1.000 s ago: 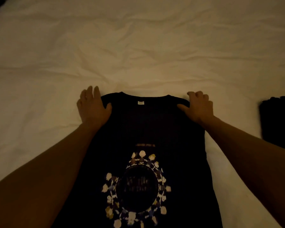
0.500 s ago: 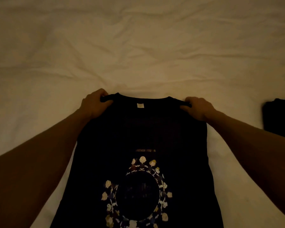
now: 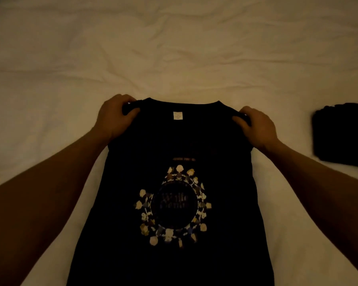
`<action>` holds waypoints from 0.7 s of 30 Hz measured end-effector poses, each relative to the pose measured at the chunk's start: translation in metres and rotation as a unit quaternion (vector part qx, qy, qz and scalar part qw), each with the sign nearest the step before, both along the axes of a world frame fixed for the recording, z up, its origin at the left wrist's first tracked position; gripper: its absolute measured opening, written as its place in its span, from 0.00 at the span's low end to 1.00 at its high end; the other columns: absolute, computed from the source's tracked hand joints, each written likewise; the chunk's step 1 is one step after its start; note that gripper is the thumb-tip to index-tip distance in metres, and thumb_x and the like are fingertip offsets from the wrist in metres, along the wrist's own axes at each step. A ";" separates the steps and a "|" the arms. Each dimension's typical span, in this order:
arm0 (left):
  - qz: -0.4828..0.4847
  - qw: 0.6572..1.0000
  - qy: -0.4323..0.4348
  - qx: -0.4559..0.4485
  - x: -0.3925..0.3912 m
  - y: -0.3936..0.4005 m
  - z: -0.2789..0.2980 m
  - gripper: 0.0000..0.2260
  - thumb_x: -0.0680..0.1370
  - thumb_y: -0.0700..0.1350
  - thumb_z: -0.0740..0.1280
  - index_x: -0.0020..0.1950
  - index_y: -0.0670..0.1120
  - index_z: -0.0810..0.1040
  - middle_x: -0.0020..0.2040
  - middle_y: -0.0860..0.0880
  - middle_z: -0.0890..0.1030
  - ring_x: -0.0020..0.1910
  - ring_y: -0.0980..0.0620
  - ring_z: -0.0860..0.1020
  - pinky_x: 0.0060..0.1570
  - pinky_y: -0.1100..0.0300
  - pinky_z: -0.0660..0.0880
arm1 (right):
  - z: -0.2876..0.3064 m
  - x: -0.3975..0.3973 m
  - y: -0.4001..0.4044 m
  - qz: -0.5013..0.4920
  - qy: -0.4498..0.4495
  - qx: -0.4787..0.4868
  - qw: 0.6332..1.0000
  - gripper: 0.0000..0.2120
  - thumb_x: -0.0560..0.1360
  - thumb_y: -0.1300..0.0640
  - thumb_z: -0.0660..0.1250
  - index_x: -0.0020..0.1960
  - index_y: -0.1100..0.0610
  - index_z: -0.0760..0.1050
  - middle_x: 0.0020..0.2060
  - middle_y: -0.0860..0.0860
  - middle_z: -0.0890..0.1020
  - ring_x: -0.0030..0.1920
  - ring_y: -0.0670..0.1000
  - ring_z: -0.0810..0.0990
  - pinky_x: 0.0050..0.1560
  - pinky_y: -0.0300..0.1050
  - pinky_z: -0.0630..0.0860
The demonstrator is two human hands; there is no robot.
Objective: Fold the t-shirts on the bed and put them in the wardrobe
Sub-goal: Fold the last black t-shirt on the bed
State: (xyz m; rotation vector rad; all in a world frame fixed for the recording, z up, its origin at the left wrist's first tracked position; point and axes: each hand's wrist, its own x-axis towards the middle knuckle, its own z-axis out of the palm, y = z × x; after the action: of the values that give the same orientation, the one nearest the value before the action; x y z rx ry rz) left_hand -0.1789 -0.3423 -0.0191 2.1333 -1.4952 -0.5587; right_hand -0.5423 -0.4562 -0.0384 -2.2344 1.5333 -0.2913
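T-shirt: I see the black t-shirt (image 3: 174, 145) lying front-up along the bed's near edge, collar pointing away, ringed print facing up.
Left hand: my left hand (image 3: 116, 117) grasps the left shoulder seam.
Right hand: my right hand (image 3: 256, 125) grasps the right shoulder.
Bed: wrinkled white bed sheet (image 3: 174, 54).
Right edge: a dark folded garment (image 3: 343, 133), well apart.

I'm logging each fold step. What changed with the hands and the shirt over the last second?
Both hands went from lying flat on the shoulders to gripping them: the left hand and the right hand now pinch the black t-shirt at its top corners. The shirt stayed spread print-up on the bed sheet, and the dark folded pile stayed at the right.
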 end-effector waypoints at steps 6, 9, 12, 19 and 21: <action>-0.051 0.998 -0.013 -0.026 -0.012 0.086 -0.005 0.15 0.74 0.53 0.60 0.53 0.45 0.76 0.48 0.46 0.76 0.48 0.46 0.74 0.48 0.51 0.70 | 0.003 -0.020 0.079 0.015 0.005 -0.067 0.998 0.18 0.78 0.44 0.56 0.50 0.57 0.75 0.42 0.56 0.77 0.44 0.60 0.75 0.42 0.51 0.69; -0.094 0.994 -0.038 -0.030 -0.021 0.142 -0.027 0.14 0.74 0.47 0.57 0.56 0.43 0.74 0.50 0.44 0.75 0.49 0.44 0.74 0.45 0.52 0.70 | -0.009 -0.035 0.137 0.018 0.036 -0.091 0.995 0.16 0.77 0.46 0.57 0.53 0.56 0.77 0.43 0.56 0.75 0.45 0.59 0.73 0.44 0.49 0.64; -0.142 0.986 -0.088 -0.014 -0.036 0.189 -0.046 0.13 0.75 0.46 0.56 0.55 0.45 0.74 0.50 0.45 0.74 0.47 0.44 0.75 0.38 0.54 0.71 | -0.028 -0.052 0.185 0.040 0.061 -0.090 0.993 0.16 0.77 0.48 0.57 0.55 0.56 0.77 0.43 0.54 0.73 0.45 0.57 0.72 0.44 0.47 0.62; -0.192 0.972 -0.122 0.056 -0.053 0.243 -0.077 0.12 0.72 0.48 0.57 0.52 0.48 0.71 0.48 0.46 0.73 0.43 0.44 0.73 0.36 0.50 0.74 | -0.063 -0.079 0.238 0.095 0.117 -0.041 0.988 0.14 0.70 0.61 0.72 0.54 0.54 0.76 0.45 0.54 0.74 0.45 0.56 0.73 0.46 0.50 0.68; -0.194 0.970 -0.132 0.065 -0.060 0.248 -0.080 0.12 0.73 0.47 0.61 0.55 0.46 0.73 0.49 0.44 0.74 0.44 0.42 0.74 0.38 0.50 0.74 | -0.065 -0.080 0.243 0.120 0.120 -0.047 0.984 0.12 0.71 0.59 0.73 0.53 0.53 0.76 0.45 0.53 0.74 0.45 0.56 0.73 0.47 0.50 0.69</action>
State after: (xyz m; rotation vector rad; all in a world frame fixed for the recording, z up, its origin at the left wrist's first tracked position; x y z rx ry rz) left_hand -0.2387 -0.0945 -0.0988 2.0843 -2.1019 -0.5318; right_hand -0.6222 -0.2133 -0.1031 -2.5779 1.3669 -0.0230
